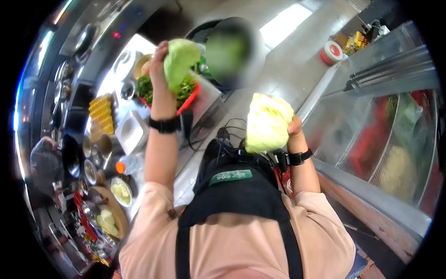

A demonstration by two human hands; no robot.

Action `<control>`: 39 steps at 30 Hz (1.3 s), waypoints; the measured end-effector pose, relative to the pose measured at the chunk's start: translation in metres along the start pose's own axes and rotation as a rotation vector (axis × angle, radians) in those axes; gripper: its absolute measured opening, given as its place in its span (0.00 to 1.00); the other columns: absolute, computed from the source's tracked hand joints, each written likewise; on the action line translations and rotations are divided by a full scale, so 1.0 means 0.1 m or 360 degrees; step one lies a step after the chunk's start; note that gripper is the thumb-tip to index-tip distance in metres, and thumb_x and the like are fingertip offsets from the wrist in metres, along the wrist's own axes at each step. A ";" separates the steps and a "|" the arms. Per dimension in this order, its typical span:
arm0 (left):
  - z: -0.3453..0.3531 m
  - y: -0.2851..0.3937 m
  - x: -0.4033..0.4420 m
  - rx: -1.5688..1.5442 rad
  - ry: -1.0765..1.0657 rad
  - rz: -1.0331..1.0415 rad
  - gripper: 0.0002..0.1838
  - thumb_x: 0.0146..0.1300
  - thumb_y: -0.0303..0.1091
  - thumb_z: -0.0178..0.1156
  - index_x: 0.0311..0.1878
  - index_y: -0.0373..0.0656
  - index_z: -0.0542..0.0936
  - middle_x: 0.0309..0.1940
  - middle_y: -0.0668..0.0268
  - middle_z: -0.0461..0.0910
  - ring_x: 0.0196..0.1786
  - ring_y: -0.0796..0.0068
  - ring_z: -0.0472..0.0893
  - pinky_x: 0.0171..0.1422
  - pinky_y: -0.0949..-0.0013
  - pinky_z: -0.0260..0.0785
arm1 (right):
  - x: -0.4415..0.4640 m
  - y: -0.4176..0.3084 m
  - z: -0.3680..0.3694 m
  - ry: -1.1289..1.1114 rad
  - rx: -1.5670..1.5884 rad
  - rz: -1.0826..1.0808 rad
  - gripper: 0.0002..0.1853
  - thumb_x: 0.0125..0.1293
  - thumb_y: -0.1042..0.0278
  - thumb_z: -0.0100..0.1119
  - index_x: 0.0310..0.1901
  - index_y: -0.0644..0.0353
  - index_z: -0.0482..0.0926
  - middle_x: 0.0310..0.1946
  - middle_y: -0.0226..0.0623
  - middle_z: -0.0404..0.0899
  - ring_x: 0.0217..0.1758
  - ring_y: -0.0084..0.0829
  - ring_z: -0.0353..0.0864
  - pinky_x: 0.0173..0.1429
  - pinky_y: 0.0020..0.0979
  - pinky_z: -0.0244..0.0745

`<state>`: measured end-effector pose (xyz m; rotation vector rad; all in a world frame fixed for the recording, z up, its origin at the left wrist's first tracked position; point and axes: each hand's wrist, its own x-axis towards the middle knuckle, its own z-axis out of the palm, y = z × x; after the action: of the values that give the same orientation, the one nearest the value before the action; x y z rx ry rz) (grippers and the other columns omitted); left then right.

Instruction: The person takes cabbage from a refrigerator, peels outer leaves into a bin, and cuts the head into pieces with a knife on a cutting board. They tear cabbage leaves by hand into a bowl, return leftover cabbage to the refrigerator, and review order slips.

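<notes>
My left hand (160,67) is raised over the counter, its fingers wrapped round the edge of a green cabbage piece (181,63). Lower and to the right, my right hand (294,129) grips a pale yellow-green cut cabbage (268,123) from its right side, with layered leaves showing on the face. Beneath my left wrist lies a red basket (189,100) holding dark leafy greens (145,88). Just right of the green cabbage piece is a blurred round shape (227,51) with green in it; I cannot make out its kind.
On the left counter are a yellow egg tray (101,115), white containers (131,132), an orange-capped bottle (132,165), a bowl of pale food (121,191) and a round board (114,209). A glass-fronted cooler (362,135) runs along the right. Cables (234,125) hang near my feet.
</notes>
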<state>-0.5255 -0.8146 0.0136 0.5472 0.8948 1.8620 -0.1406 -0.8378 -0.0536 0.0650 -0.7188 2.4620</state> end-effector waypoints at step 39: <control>-1.14 1.09 -4.98 0.1964 0.1037 0.0189 0.35 0.52 0.37 0.76 0.61 0.40 0.71 0.54 0.61 0.74 0.56 0.66 0.77 0.50 0.65 0.74 | 1.00 3.26 2.13 -0.0510 -0.1277 0.0980 0.50 0.47 0.67 0.78 0.70 0.60 0.58 0.58 0.41 0.72 0.62 0.33 0.73 0.66 0.34 0.69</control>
<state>-0.4499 -1.3308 0.0313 0.7027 2.5178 1.3958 -0.4214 -1.1213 -0.0085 -0.0849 -2.0683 2.5127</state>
